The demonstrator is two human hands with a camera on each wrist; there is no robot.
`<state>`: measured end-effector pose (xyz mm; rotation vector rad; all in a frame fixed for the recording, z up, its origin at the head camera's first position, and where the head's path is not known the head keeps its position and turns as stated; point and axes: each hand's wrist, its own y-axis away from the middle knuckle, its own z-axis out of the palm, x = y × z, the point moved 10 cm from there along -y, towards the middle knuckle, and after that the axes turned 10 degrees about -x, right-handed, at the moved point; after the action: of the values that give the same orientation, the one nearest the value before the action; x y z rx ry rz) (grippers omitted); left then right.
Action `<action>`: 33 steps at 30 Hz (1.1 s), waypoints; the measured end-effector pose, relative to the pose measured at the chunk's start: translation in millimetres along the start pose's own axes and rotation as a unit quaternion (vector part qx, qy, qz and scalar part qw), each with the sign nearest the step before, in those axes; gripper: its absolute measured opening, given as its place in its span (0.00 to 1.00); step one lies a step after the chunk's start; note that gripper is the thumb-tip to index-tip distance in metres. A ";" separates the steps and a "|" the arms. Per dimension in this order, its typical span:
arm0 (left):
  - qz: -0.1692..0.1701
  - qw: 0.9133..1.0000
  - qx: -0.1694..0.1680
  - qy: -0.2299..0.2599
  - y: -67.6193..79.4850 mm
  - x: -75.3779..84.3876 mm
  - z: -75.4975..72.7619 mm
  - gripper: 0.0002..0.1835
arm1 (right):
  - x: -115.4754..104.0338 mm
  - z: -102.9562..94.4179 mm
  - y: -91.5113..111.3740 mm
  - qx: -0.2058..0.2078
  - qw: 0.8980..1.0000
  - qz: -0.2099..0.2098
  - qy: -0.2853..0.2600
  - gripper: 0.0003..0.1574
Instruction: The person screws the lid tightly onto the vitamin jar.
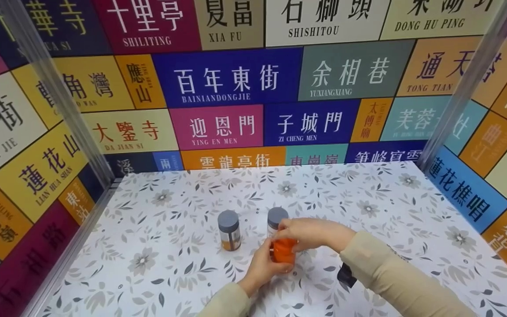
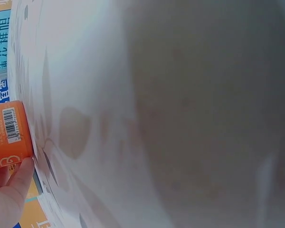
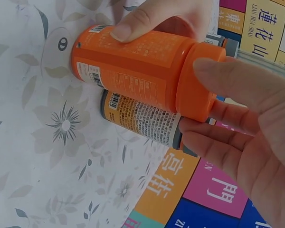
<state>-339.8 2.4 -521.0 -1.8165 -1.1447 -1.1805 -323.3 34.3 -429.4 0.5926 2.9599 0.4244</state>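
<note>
An orange bottle [image 1: 283, 252] with a matching orange screw cap [image 3: 197, 81] stands between the two hands, its barcode label showing in both wrist views. My left hand [image 1: 263, 265] grips the bottle's body from the side, the thumb [image 3: 126, 29] lying along it. From above, my right hand [image 1: 310, 234] holds the cap, thumb on one side and fingers on the other. Just behind stands a bottle [image 3: 141, 119] with a grey cap [image 1: 277, 214], partly covered by the right hand in the head view. A second grey-capped bottle [image 1: 229, 230] stands to the left.
Beneath everything lies a white table surface [image 1: 143, 259] printed with grey flowers and leaves. Walls of coloured sign panels [image 1: 227, 75] rise at the back and sides, with clear posts [image 1: 451, 83] at the corners. A small black object [image 1: 346, 276] shows beneath the right sleeve.
</note>
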 end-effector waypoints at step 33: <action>-0.034 0.996 -0.040 -0.076 13.8 -6.2 -34.7 0.29 | 89.0 21.9 52.1 0.052 0.978 0.140 -0.146 0.26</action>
<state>-340.0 -35.0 -515.3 -1.9708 -1.2703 -1.1570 -383.0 120.7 -438.6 0.9973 2.6379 0.1825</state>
